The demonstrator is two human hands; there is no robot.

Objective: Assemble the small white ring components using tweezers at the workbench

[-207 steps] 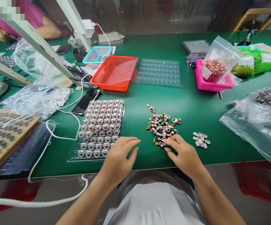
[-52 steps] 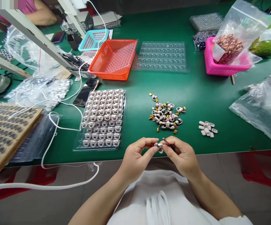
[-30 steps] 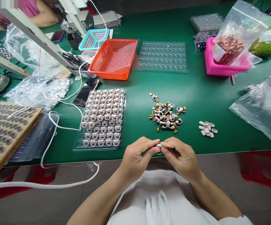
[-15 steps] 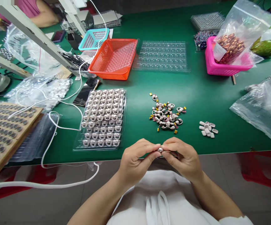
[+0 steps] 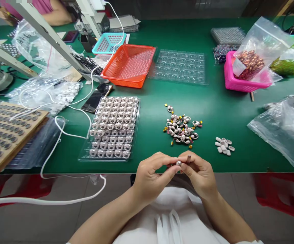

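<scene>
Between my fingertips, just above the table's front edge, is a small rounded pale part (image 5: 178, 163) with a shiny face. My left hand (image 5: 153, 174) pinches it from the left. My right hand (image 5: 199, 174) closes on its other side, and a short brown strip (image 5: 189, 158) sticks up from between those fingers. Much of the small part is hidden by my fingers. Just beyond lies a pile of pale ring-shaped parts (image 5: 181, 128) with yellow tabs. Several small pale caps (image 5: 224, 146) lie to the right, and a clear tray of pale ring-shaped parts (image 5: 113, 127) is at the left.
An orange basket (image 5: 129, 66), a clear moulded tray (image 5: 178, 67) and a pink basket (image 5: 247, 84) stand farther back. On the left are a phone (image 5: 97, 97), white cable (image 5: 57, 132) and a wooden board (image 5: 9, 132) with round pieces. Another person's arm (image 5: 57, 13) shows at the back left.
My view has tilted up slightly. The small part has turned between my fingers and shows a dark line; the brown strip now stands up from my right hand.
</scene>
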